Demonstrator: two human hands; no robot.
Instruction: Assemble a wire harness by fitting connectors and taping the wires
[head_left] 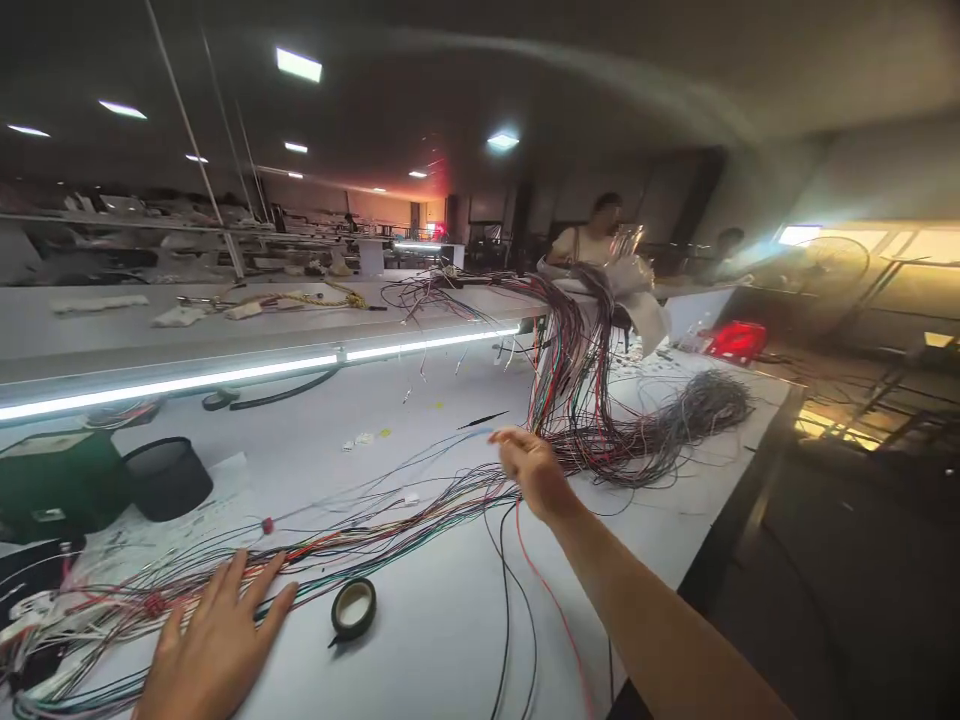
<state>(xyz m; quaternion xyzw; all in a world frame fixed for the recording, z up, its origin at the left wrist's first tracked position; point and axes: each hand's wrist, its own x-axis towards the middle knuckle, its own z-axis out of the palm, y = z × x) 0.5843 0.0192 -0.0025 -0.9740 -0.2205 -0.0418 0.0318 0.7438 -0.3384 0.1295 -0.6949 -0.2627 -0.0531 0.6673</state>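
My left hand (pixel 214 645) lies flat with fingers spread on a long bundle of coloured wires (pixel 360 535) stretched across the white worktable (pixel 450 640). My right hand (pixel 529 470) reaches out to the right, fingers closed on thin wires from that bundle. A roll of black tape (pixel 353 607) lies on the table between my arms. Beyond my right hand, more wires (pixel 570 380) hang down from the upper shelf and pile up in a dark heap (pixel 675 420).
A black round container (pixel 166 477) and a dark green box (pixel 56 480) stand at the left. A lit light strip (pixel 247 370) runs under the shelf. A seated person (pixel 592 235) works at the far end, near a red object (pixel 739 340). The table's edge drops off at right.
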